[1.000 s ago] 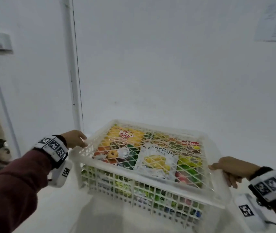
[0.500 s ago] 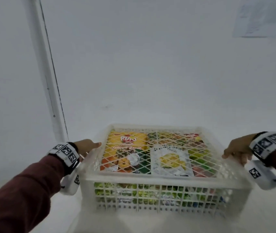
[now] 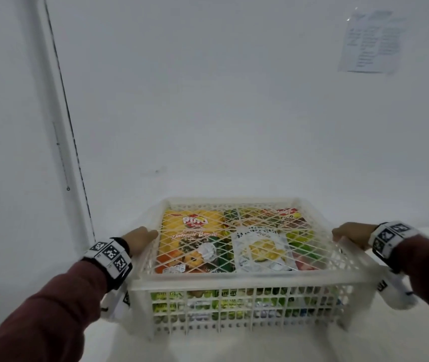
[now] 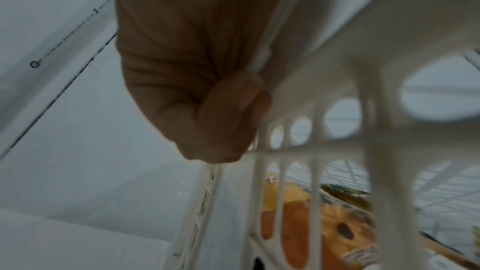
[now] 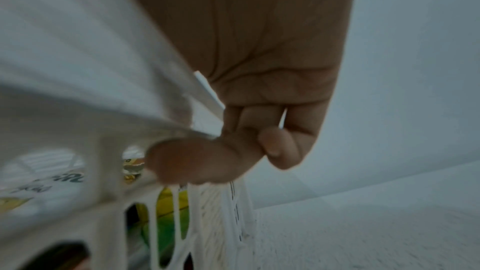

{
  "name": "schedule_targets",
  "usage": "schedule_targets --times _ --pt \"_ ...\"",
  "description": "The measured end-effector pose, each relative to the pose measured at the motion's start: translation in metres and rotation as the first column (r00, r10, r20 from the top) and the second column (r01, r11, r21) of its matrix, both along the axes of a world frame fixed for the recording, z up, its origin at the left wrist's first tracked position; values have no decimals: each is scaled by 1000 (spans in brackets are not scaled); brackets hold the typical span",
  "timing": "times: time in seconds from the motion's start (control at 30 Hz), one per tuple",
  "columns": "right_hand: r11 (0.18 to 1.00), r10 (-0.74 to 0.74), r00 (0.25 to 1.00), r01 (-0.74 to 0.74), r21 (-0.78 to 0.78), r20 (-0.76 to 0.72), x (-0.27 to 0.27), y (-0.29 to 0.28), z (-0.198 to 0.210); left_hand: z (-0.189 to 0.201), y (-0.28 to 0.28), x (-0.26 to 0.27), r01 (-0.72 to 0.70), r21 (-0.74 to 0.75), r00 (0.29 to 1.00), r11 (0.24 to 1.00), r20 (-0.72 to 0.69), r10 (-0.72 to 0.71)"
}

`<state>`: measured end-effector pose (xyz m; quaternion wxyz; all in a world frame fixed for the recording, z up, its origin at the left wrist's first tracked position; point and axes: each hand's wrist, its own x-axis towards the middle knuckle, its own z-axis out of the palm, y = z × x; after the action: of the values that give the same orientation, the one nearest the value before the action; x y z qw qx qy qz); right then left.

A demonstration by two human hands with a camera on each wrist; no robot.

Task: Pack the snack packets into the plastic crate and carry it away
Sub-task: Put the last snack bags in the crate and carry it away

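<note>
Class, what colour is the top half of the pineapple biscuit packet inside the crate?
Yellow, seen best in the head view: pineapple biscuit packet, in the crate.

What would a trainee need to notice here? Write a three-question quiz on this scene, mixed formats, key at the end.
1. True or false: only one hand grips the crate.
2. Multiple choice: the yellow pineapple biscuit packet lies on which side of the crate, by the carrier's own sides? A) left B) right C) outside it
3. Short answer: what hangs on the wall at upper right in the head view?

Key
1. False: the left hand and the right hand each grip a side rim.
2. A
3. A printed sheet of paper, too blurred to read.
</note>
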<state>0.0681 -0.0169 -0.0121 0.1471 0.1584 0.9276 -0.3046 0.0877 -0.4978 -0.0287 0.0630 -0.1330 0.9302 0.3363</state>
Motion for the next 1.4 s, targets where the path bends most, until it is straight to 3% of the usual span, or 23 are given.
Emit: schedule_targets --times 0.2,0.27,0.33,0.4,0.53,0.77,0.97,1.13,1.27,1.4 --pt "998 -9 993 0 -70 -121 19 -17 3 -1 -11 -9 1 128 999 992 51 -7" --pt "999 16 985 -8 46 -170 24 -23 3 0 -10 -9 8 136 999 991 38 -13" --pt "973 144 981 -117 201 -126 17 -18 0 -2 -7 -10 21 148 1000 989 8 -23" --pt "921 234 967 -189 341 -96 13 -15 1 -3 -6 -7 29 104 999 994 11 -30" --pt "864 359 927 -286 414 -110 11 -7 -1 -3 -6 -2 82 13 997 997 10 -82" --pt "843 395 906 -291 453 -152 15 -8 -2 -3 -6 0 123 -87 992 989 -20 -125" --pt "941 219 960 -161 297 -173 16 -11 2 -1 -8 -2 155 -98 988 983 0 -155" --pt "1000 25 999 -25 6 -39 27 -9 14 2 -5 -2 139 -99 990 985 18 -137" --pt "998 0 997 -6 -69 -79 18 1 10 1 -5 -4 117 -86 992 989 48 -114" --pt "1000 5 994 -3 24 -113 9 -7 1 2 -4 -4 76 -88 996 993 43 -72"
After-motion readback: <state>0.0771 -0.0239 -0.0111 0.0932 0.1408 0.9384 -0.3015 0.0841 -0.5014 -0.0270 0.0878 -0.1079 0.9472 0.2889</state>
